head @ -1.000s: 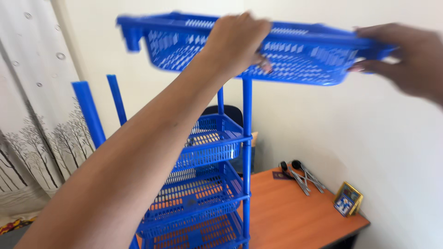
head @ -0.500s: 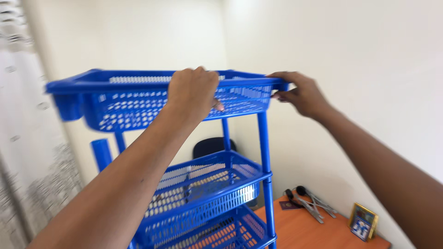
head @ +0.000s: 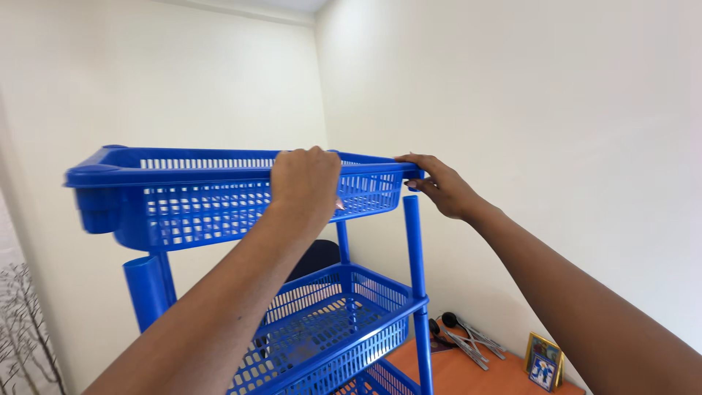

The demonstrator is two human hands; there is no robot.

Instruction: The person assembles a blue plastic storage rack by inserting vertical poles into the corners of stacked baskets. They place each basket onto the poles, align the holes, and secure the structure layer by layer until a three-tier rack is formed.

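A blue plastic basket tray with slotted walls is held level above the upright blue poles of a tiered rack. My left hand grips the tray's near long rim at its middle. My right hand holds the tray's right corner, just above the top of the right front pole. A thick pole end stands below the tray's left corner socket, apart from it. Lower down, a second blue basket sits fixed on the poles, with part of a third below it.
An orange table top lies at the lower right with black-handled metal tools and a small framed picture. Cream walls meet in a corner behind the rack. A patterned curtain edge shows at the far left.
The tray has come down from above head height to just over the pole tops and is now level. Both hands kept their grip and the view shifted right.
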